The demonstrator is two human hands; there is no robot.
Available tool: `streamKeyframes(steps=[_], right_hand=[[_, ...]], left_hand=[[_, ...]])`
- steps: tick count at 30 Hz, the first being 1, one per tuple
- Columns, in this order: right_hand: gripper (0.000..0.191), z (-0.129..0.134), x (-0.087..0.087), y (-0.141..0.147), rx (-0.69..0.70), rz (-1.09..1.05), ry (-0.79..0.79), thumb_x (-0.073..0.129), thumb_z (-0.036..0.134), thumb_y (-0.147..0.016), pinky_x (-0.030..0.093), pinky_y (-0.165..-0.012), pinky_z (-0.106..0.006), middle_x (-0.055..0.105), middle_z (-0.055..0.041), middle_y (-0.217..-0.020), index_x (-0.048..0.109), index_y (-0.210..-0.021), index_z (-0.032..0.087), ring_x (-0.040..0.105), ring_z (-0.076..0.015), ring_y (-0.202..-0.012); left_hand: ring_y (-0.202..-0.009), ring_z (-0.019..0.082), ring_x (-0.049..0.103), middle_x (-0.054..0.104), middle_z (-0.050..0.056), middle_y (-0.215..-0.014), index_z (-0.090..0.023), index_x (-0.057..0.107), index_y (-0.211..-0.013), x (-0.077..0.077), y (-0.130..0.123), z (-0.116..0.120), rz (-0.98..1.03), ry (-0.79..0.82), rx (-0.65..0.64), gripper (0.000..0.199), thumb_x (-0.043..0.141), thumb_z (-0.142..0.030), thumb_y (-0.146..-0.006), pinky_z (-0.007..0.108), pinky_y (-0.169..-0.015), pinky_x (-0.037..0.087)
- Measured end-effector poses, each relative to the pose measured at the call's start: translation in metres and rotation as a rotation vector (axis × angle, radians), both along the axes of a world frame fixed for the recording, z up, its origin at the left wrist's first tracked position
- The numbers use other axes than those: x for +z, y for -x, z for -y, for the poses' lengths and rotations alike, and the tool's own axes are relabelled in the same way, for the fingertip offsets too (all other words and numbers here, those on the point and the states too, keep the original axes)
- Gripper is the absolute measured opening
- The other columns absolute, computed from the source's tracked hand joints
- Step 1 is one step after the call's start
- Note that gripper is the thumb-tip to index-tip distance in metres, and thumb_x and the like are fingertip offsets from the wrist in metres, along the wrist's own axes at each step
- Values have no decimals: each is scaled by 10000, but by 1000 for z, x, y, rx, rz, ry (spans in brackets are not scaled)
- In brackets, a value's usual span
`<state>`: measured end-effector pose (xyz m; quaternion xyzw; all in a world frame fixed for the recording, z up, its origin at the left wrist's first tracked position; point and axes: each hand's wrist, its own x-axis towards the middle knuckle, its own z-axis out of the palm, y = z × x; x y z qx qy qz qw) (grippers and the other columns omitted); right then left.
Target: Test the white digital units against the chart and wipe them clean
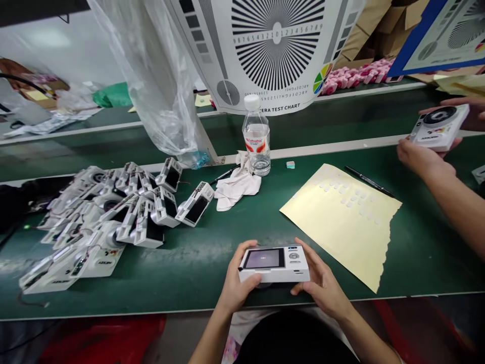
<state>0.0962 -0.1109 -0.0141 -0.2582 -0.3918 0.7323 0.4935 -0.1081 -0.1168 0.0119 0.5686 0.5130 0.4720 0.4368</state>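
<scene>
A white digital camera (pixel 275 275) is held level above the front edge of the green bench, its lit screen (pixel 264 258) and round button pad facing up toward me. My left hand (pixel 237 280) grips its left end, thumb along the near side and fingers behind. Around the right end curls my right hand (pixel 322 283), its forefinger at the top corner and its thumb by the lower edge. The underside of the camera is hidden. Left of my hands, a pile of opened white cameras (pixel 109 207) with exposed wires lies on the bench.
A water bottle (pixel 256 139) stands by a crumpled cloth (pixel 238 187). Yellow paper (pixel 341 227) with small stickers and a black pen (pixel 369 181) lie to the right. A test chart (pixel 278 50) hangs ahead. A co-worker's hands (pixel 428 156) hold another white camera (pixel 439 126).
</scene>
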Motion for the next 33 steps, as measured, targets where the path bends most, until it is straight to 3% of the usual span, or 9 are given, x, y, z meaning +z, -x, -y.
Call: streamKeyframes(steps=[2,8,12,14,17,19,26,30,33], right_hand=[[702,-2,0,2,-26,7,10,767,316,-704,581,-587,-272,536,-82,-1258,448,-1328,316,605,-152,-788],[673,-3,6,2,-24,27,24,725,400,-739,560,-616,-300,552,-87,-1183,432,-1333,285,608,-160,-776],[743,-4,3,1,-8,20,-4,728,448,-721,546,-637,-305,535,-101,-1232,387,-1360,281,602,-163,-772],[783,-5,-1,0,-17,50,-26,724,485,-706,527,-759,-340,537,-106,-1251,368,-1367,263,609,-202,-885],[782,-7,-4,-2,-39,90,-38,718,492,-701,395,-987,-383,554,-99,-1256,371,-1358,249,541,-254,-1128],[798,-7,-3,-2,-30,92,-29,727,483,-687,348,-1027,-392,554,-92,-1263,364,-1360,258,525,-263,-1165],[864,-10,-1,2,-58,94,-63,770,528,-613,403,-989,-397,558,-102,-1286,401,-1349,268,540,-291,-1164],[915,-9,-2,8,-139,109,-102,754,604,-586,409,-994,-405,568,-122,-1287,417,-1359,249,539,-305,-1171],[1051,-5,4,6,-108,214,-153,667,677,-636,514,-837,-413,611,-160,-1211,220,-1464,211,635,-308,-1004]], left_hand=[[-902,250,579,587,85,-1003,-157,521,-1078,1,-2,-2,-61,-26,29,668,545,-695,-682,346,-808,439],[-768,203,566,586,45,-858,-167,525,-996,5,-9,-2,-114,-52,68,568,499,-665,-725,303,-700,441],[-848,241,584,589,73,-935,-167,510,-1040,0,-11,1,-162,-117,82,588,494,-660,-720,353,-768,453],[-911,268,589,581,97,-1014,-170,487,-1105,-2,-11,3,-235,-185,52,601,535,-624,-714,388,-811,460],[-982,291,588,563,121,-1104,-187,454,-1181,-5,-9,4,-333,-265,-14,603,590,-551,-721,425,-860,467],[-1024,304,580,556,127,-1142,-200,452,-1202,-8,-7,5,-355,-285,-25,602,599,-540,-727,440,-884,467],[-1138,333,530,525,114,-1247,-248,457,-1247,-32,-1,4,-305,-279,26,614,565,-581,-742,456,-946,448],[-1157,349,520,551,99,-1236,-255,511,-1210,-28,-1,4,-290,-204,68,620,580,-617,-712,462,-965,429],[-1078,350,570,597,85,-1164,-262,559,-1155,-21,-1,3,-258,-177,57,624,600,-648,-666,459,-935,452]])
